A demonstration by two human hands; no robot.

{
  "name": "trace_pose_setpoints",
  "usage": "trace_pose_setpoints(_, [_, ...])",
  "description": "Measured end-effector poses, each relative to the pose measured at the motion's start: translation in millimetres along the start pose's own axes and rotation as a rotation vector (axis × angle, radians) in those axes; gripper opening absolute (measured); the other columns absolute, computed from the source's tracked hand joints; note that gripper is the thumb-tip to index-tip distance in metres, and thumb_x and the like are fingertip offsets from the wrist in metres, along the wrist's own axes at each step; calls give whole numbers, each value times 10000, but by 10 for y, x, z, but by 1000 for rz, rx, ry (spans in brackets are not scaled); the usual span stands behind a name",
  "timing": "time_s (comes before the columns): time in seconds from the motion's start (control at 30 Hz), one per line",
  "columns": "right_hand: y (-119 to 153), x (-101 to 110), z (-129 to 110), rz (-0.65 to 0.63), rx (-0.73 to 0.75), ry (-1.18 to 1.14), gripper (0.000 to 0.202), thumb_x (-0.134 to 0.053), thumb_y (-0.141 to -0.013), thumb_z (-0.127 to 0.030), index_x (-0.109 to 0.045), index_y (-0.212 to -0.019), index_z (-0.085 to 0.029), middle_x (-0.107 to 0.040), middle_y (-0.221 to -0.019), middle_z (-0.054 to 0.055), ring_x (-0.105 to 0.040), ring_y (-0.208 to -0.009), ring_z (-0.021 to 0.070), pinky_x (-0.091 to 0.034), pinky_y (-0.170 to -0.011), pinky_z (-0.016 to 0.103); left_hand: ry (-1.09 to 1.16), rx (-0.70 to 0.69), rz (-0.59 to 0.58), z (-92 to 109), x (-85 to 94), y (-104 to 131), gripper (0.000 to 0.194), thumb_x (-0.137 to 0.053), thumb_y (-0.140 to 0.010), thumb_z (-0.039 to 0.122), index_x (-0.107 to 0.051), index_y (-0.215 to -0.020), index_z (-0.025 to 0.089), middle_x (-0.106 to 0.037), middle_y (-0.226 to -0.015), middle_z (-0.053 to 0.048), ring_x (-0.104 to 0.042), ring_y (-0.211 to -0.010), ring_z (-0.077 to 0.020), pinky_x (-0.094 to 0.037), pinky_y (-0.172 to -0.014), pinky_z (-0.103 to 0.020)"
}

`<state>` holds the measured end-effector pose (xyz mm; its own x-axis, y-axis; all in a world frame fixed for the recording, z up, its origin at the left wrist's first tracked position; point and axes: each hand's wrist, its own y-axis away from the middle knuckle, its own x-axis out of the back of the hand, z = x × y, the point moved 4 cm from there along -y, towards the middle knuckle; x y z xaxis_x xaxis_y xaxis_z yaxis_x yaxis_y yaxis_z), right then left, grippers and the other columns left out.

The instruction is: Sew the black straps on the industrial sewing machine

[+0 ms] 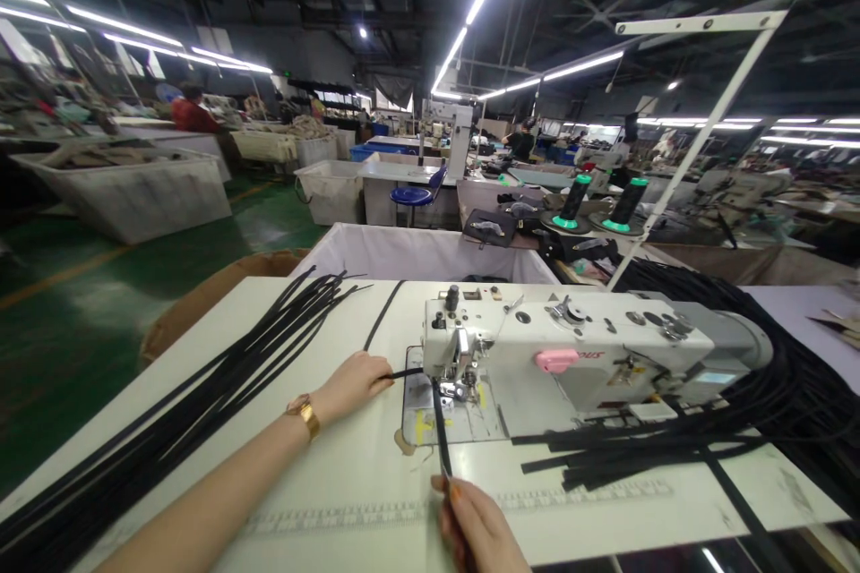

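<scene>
A white sewing machine (517, 340) stands on the pale table, a narrow black strap (441, 430) running under its presser foot (455, 390). Left of the needle area, my left hand (359, 385) has its fingers closed on a black strap, one length of which reaches the machine and another trails to the table's back edge. In front of the machine, my right hand (474, 519) pinches the near end of the strap that comes toward me. Its lower fingers are partly hidden. Whether both hands hold one and the same strap I cannot tell.
Black straps (221, 394) lie in a long bundle at left. More strap ends (605, 452) lie at right, before a large dark heap (793, 376). A printed ruler (363, 515) crosses the table's front. Behind are a white-lined bin (403, 251) and thread cones (574, 201).
</scene>
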<state>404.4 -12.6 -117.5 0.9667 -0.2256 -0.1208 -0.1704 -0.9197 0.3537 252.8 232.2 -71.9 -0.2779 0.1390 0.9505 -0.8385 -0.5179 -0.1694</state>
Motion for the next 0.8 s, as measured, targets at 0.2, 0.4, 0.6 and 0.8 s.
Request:
trace_pose_setpoints(0.2, [-613, -524, -291, -180, -232, -475, 381, -700, -771, -452, -610, -980, -147, -487, -639, -58, -372, -419, 32, -198, -385, 162, 231, 174, 6, 71, -42, 315, 293, -415, -968, 355, -669, -925, 214, -709, -899, -37, -648, -819, -199, -470, -756, -295])
trace_pose_setpoints(0.4, [-1067, -713, -332, -286, -351, -550, 243, -535, -914, -349, -598, -902, -114, -488, -583, -41, -331, -377, 25, -144, -366, 146, 251, 226, 49, 73, -85, 354, 272, -421, -954, 317, -656, -862, 215, -697, -851, -30, -639, -786, -196, -459, -727, -286])
trace_pose_setpoints(0.6, [-1226, -809, -330, -329, -361, -587, 252, -535, -927, -347, -614, -916, -107, -472, -560, -58, -308, -359, 12, -145, -359, 135, 179, 202, 23, 103, -32, 349, 210, -467, -935, 250, -656, -850, 218, -689, -829, -10, -637, -791, -194, -428, -728, -289])
trace_pose_setpoints(0.8, [-1249, -821, -339, -269, -297, -563, 230, -618, -865, -333, -586, -913, -111, -486, -543, -61, -276, -353, 1, -90, -357, 139, 84, 135, 1, 181, 16, 340, 209, -470, -955, 258, -660, -882, 211, -678, -838, -17, -622, -791, -203, -437, -735, -316])
